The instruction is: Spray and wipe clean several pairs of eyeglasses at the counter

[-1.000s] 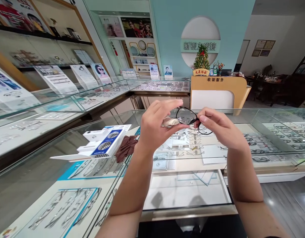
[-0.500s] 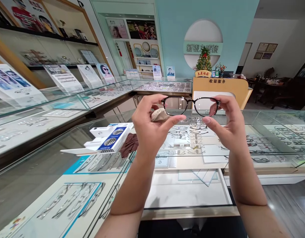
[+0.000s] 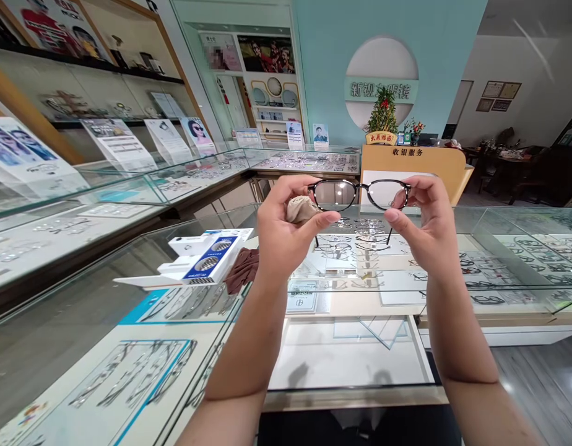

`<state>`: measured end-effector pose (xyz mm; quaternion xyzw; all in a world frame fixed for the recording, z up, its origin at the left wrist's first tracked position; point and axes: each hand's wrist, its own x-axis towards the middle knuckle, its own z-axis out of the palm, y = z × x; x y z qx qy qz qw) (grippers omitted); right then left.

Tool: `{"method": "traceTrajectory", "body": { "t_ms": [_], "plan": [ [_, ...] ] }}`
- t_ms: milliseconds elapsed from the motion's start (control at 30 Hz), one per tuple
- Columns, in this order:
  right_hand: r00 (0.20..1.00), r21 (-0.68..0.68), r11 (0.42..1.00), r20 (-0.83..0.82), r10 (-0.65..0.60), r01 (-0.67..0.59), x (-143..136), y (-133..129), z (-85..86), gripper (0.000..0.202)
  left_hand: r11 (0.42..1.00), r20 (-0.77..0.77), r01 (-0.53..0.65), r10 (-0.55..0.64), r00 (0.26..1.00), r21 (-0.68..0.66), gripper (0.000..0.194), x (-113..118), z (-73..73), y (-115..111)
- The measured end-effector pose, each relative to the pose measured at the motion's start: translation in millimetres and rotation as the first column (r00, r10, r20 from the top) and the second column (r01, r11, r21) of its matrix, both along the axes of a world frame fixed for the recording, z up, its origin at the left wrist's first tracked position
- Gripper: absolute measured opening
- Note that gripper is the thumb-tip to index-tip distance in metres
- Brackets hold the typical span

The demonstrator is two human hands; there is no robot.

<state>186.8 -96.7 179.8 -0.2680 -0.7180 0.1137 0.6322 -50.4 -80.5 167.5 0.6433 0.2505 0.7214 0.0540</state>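
Pinching black-framed glasses point(image 3: 361, 186) between left hand point(image 3: 283, 232) and right hand point(image 3: 428, 232), beige cloth point(image 3: 301, 210) in the left.

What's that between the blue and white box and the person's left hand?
In the head view, a crumpled brown cloth shows between the box and the left hand, which holds the glasses.

Bright, even light filled the middle, while the furniture point(image 3: 541, 176) at 3 o'clock sank into gloom. Soft shadows point(image 3: 298, 375) fell in the drawer point(image 3: 342, 356) at 5 o'clock; glare spotted the floor point(image 3: 541, 375) at 4 o'clock. A pale streak point(image 3: 535, 51) crossed 2 o'clock. The glasses point(image 3: 361, 186) looked sharp; wide-angle distortion slanted the shelf point(image 3: 82, 63) at 10 o'clock.
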Motion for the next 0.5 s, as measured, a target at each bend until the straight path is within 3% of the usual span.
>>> {"method": "traceTrajectory", "body": {
  "t_ms": [300, 500],
  "plan": [
    [0.999, -0.115, 0.993, 0.016, 0.041, -0.039, 5.8, 13.1, -5.1, 0.048, 0.997, 0.004, -0.064, 0.064, 0.998, 0.037, 0.045, 4.7, -1.6, -6.1],
    [0.997, -0.151, 0.985, -0.002, 0.080, -0.079, 6.0, 17.4, -6.7, 0.050, 0.977, -0.055, -0.180, 0.187, 0.981, 0.115, 0.042, 6.4, 3.2, -14.1]
  ]
}}
